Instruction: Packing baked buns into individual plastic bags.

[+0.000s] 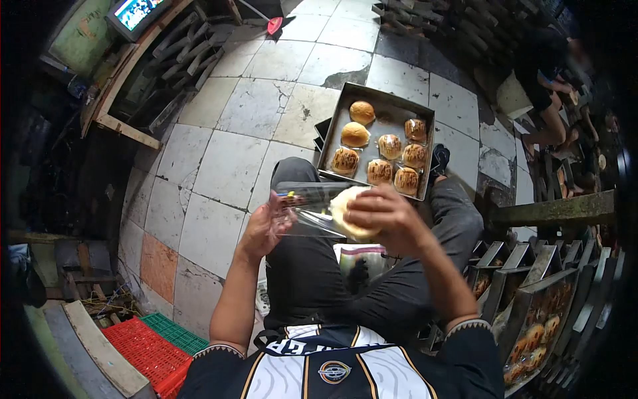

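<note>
My left hand point(261, 229) grips one end of a clear plastic bag point(316, 217) with printing on it. In my right hand point(391, 214) is a pale, round bread bun point(340, 207), at the bag's other end; I cannot tell how far it sits inside. Beyond my knees, a metal baking tray point(326, 107) rests at an angle. Two golden buns point(355, 134) lie at its left side; the upper looks bare, and clear film shows beside the lower. Several buns in printed clear bags point(380, 172) fill its front and right part.
To the right stand stacked metal trays point(523, 299), some with wrapped buns, near a wooden beam point(553, 208). Another person point(548, 99) is at the upper right. Red point(149, 349) and green point(174, 329) plastic crates lie lower left. A plastic bag point(361, 264) lies between my legs.
</note>
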`<move>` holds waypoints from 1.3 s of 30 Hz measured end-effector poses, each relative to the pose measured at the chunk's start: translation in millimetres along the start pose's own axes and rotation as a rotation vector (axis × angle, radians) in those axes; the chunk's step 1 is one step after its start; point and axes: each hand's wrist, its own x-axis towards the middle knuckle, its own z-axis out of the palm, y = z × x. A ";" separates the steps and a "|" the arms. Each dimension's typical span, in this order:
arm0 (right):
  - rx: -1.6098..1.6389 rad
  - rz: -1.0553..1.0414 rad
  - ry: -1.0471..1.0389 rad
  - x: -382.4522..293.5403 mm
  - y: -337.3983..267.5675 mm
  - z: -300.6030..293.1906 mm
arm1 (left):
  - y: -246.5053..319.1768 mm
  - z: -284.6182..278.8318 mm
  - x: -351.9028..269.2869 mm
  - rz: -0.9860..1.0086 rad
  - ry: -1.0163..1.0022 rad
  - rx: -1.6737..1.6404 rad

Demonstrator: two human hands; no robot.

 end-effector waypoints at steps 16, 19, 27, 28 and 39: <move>-0.239 0.292 0.403 -22.1 -99.7 58.9 | -75.4 180.7 -0.4 0.503 -0.107 0.040; -0.173 0.323 0.371 -17.1 -108.9 58.8 | -76.3 172.2 6.7 0.460 -0.011 0.225; 0.123 0.509 0.121 -22.4 -121.3 61.6 | -62.0 132.0 10.9 0.289 0.174 -0.178; 0.191 0.468 0.156 -24.0 -112.7 69.5 | -63.9 131.4 10.8 0.285 0.174 -0.180; 0.608 0.673 0.524 3.8 -137.5 93.8 | -37.1 98.0 1.3 0.240 -0.245 -0.189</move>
